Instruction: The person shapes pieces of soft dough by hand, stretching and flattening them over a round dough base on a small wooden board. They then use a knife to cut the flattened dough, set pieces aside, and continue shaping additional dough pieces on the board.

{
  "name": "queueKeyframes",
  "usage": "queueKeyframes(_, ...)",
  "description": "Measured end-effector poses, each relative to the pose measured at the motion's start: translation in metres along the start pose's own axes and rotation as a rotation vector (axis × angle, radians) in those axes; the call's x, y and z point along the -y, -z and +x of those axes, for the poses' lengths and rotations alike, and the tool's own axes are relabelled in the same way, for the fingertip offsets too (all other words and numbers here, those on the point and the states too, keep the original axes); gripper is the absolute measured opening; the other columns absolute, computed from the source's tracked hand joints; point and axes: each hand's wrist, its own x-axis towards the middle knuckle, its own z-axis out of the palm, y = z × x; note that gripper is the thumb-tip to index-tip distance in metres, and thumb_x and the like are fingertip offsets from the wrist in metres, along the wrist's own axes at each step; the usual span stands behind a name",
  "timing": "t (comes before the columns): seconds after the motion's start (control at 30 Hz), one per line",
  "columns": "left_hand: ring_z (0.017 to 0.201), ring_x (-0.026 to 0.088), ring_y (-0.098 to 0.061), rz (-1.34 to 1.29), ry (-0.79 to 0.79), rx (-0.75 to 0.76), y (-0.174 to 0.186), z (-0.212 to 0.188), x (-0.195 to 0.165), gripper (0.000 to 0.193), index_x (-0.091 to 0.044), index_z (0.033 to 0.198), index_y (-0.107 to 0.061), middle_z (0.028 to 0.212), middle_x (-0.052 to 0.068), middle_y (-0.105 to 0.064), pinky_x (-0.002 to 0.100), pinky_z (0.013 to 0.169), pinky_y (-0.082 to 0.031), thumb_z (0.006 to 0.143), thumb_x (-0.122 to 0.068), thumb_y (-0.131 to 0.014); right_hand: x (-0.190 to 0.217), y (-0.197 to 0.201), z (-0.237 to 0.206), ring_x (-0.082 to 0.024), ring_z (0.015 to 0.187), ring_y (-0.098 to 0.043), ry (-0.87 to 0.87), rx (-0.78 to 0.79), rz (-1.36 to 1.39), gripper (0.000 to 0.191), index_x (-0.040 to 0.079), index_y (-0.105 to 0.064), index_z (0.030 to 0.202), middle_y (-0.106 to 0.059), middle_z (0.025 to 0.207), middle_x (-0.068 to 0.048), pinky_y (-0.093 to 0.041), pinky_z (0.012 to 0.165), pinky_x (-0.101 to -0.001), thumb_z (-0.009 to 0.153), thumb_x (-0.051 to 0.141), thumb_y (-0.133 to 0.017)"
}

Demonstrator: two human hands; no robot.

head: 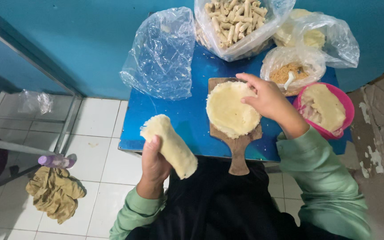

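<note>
Holding a soft, pale dough roll (170, 146) above the blue desk's (174, 129) near edge, the left hand (153, 165) has its fingers wrapped round the lower end; the right hand (267, 98), fingers loose, presses a dough round (230, 110) on a wooden board (238, 151). Pliable and easily dented, the roll seems best cradled along its length.

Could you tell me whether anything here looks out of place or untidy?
On the white tiled floor, a crumpled olive cloth lies in a heap, a purple bottle on its side beside it. On the blue table nothing looks spilled.
</note>
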Motion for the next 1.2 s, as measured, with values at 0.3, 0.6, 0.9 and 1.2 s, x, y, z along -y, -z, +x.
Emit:
queueKeyframes(0.3, 0.121, 0.022, -0.061, -0.015, 0.103, 0.007, -0.009, -0.001, 0.019, 0.058, -0.005, 0.148, -0.042, 0.134, 0.01, -0.06, 0.04, 0.104, -0.049, 0.098, -0.025, -0.065, 0.034, 0.006, -0.006, -0.037, 0.103, -0.067, 0.213, -0.143, -0.164, 0.059, 0.008, -0.061, 0.138, -0.07, 0.118, -0.017, -0.053, 0.089, -0.0428, 0.082, 0.005, -0.077)
queueKeyframes(0.6, 0.121, 0.023, -0.063, -0.017, 0.142, 0.063, -0.019, 0.0, 0.025, 0.052, -0.003, 0.147, -0.042, 0.132, 0.012, -0.062, 0.04, 0.104, -0.05, 0.102, -0.016, -0.062, 0.047, -0.01, -0.045, -0.04, 0.142, -0.042, 0.294, -0.026, -0.271, 0.053, 0.002, -0.049, 0.148, -0.051, 0.15, -0.021, -0.033, 0.117, -0.0475, 0.101, 0.024, -0.061)
queueKeyframes(0.9, 0.128, 0.025, -0.059, -0.035, 0.116, 0.095, -0.034, 0.0, 0.015, 0.054, -0.002, 0.152, -0.037, 0.14, 0.014, -0.058, 0.042, 0.109, -0.047, 0.103, -0.012, -0.058, 0.02, 0.002, -0.067, -0.036, 0.159, -0.016, 0.265, 0.054, -0.224, 0.065, 0.006, -0.026, 0.162, -0.023, 0.17, -0.019, -0.01, 0.126, -0.0559, 0.105, 0.031, -0.046)
queueKeyframes(1.2, 0.13, 0.025, -0.057, -0.043, 0.1, 0.134, -0.03, 0.003, 0.024, 0.06, -0.001, 0.153, -0.036, 0.141, 0.014, -0.057, 0.04, 0.112, -0.044, 0.097, -0.008, -0.057, 0.048, -0.003, -0.072, -0.037, 0.155, -0.026, 0.334, 0.149, -0.325, 0.067, 0.012, -0.032, 0.159, -0.032, 0.165, -0.018, -0.01, 0.121, -0.0626, 0.099, 0.027, -0.057)
